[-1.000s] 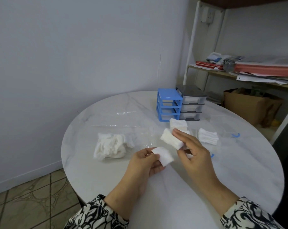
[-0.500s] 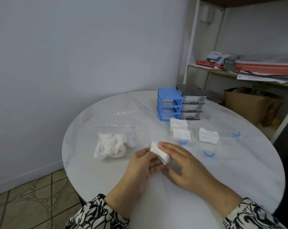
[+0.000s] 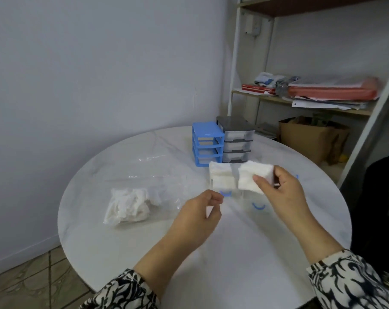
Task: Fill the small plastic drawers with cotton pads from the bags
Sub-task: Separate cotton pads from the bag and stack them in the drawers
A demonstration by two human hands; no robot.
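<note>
White marble round table (image 3: 211,275) carries it all. Nearest you, your left hand (image 3: 195,217) curls its fingers round a small white pad. Your right hand (image 3: 285,195) pinches a stack of cotton pads (image 3: 253,177) above a clear drawer (image 3: 224,181) mid-table. They look soft and light: pinch the stack's edges. Towards the left edge lies the bag (image 3: 131,206); near the far edge stand the drawer units (image 3: 222,143).

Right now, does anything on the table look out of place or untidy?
Only the blue drawer frame: its slots are empty, since its clear drawers stand out on the table. Nothing looks spilled or damaged.
</note>
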